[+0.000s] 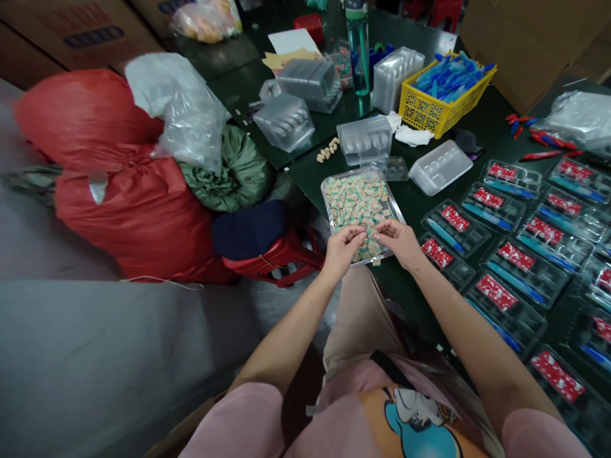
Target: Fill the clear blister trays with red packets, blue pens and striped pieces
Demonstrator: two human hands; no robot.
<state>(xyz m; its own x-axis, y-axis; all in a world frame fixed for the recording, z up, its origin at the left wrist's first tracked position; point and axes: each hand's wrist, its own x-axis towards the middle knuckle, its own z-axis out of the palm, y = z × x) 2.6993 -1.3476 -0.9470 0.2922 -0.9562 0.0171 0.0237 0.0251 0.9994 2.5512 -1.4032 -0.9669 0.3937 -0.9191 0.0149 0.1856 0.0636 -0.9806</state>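
Many small beige-and-teal pcs (356,197) lie in a shallow silvery tray (326,202), set at the near edge of the dark green counter (411,207). L hand (342,249): thumb & index nearly together, tips over the pcs at the tray's near side. R hand (397,242): similar pose, tips just beside those of the L hand. Whether either is clamped on a pc can't be told; detail too small. One pc sits at the near rim. R of tray: rows of clear packs (541,273) w/ red cards (515,256) & blue pens (518,283). Beyond tray: stacked clear trays (365,140), yellow basket (424,114) full of blue pens, teal bottle (358,57). L of counter: red sacks (128,216), red stool (272,267) w/ navy cushion (251,228).
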